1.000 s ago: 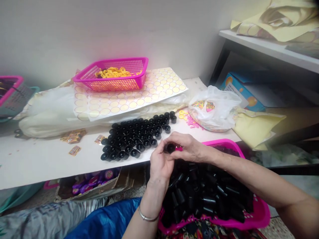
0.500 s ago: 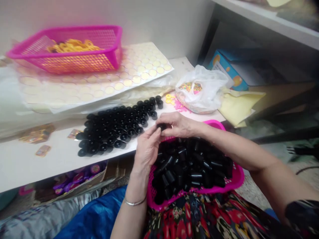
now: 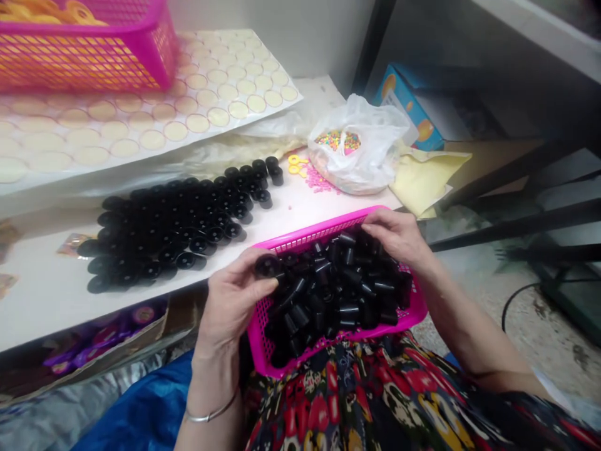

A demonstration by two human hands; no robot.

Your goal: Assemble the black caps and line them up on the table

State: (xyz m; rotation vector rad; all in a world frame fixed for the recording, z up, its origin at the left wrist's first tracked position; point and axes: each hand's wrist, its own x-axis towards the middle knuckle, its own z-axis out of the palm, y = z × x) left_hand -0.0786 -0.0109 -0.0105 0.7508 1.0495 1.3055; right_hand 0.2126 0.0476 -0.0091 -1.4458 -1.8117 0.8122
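My left hand (image 3: pixel 235 294) pinches a small black plastic cup (image 3: pixel 267 265) between thumb and fingers, at the left rim of a pink basket (image 3: pixel 307 234). The basket rests at my lap and is heaped with loose black plastic cups (image 3: pixel 347 291). My right hand (image 3: pixel 397 235) is over the basket's far right corner. Its thumb and fingers are drawn together at the edge of the heap, and what they hold, if anything, is hidden. On the white table to the left, similar black cups (image 3: pixel 173 219) stand packed in rows.
A second pink basket (image 3: pixel 164 50) with yellow plastic pieces sits on a sheet of round stickers (image 3: pixel 256 103). Behind the rows are tiny pink pieces (image 3: pixel 322 180), yellow pieces (image 3: pixel 297 165) and a white plastic bag (image 3: pixel 370 141) of colourful beads. A blue box (image 3: pixel 408 103) stands back right.
My hands were together over the basket's far rim with a black cup. They have parted, the left keeping a cup, the right over to the basket's right corner. The view has shifted.
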